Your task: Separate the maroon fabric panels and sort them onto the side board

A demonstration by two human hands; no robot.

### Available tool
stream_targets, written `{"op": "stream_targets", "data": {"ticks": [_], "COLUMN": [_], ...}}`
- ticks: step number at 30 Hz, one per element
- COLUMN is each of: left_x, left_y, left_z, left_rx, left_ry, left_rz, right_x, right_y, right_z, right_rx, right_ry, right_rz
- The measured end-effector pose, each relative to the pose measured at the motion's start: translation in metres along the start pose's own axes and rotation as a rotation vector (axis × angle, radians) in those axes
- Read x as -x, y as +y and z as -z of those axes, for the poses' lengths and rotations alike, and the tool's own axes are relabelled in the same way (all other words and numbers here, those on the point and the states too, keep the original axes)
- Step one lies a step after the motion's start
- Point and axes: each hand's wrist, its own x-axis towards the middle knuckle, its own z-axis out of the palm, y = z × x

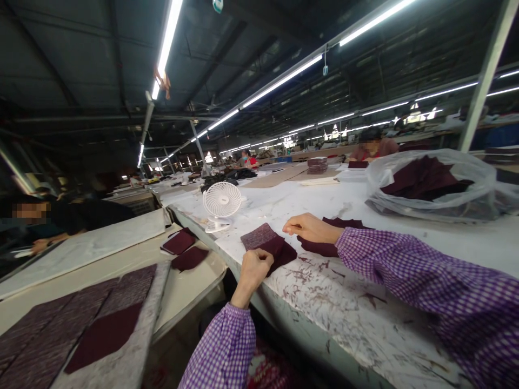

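Up close, the left hand (253, 267) pinches the near corner of a maroon fabric piece (267, 243) lying at the edge of the white table (365, 302). Just beside it, the right hand (310, 227) rests curled on a darker maroon stack (320, 247) (whether it grips cannot be told). 1 small white fan (221, 202) stands behind them; a plastic bag (430, 208) of maroon pieces lies farther right.

- No word, number, brand or sign is showing clearly enough to read.
- The small pale tag (325, 69) hanging under the long ceiling strip light (284, 80) is appearing too tiny to read.
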Motion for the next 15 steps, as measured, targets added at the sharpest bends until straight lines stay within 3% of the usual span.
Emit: {"op": "stream_targets", "data": {"ticks": [5,9,12,15], "left_x": [0.002,-0.004,-0.012,-0.014], "left_y": [0.002,-0.005,-0.021,-0.039], "left_z": [-0.004,-0.003,0.020,0.059], "left_rx": [0.134,0.709,1.004,1.117], "left_ry": [0.043,0.222,0.407,0.552], "left_rz": [0.029,0.190,0.315,0.363], "right_x": [0.001,0.003,0.006,0.008], "right_y": [-0.012,-0.008,0.001,0.005], "right_z": [-0.007,-0.028,-0.045,-0.052], "right_rx": [0.085,0.270,0.314,0.332], "right_ry": [0.020,-0.074,-0.159,-0.212], "right_rz": [-0.011,0.084,0.209,0.196]}}
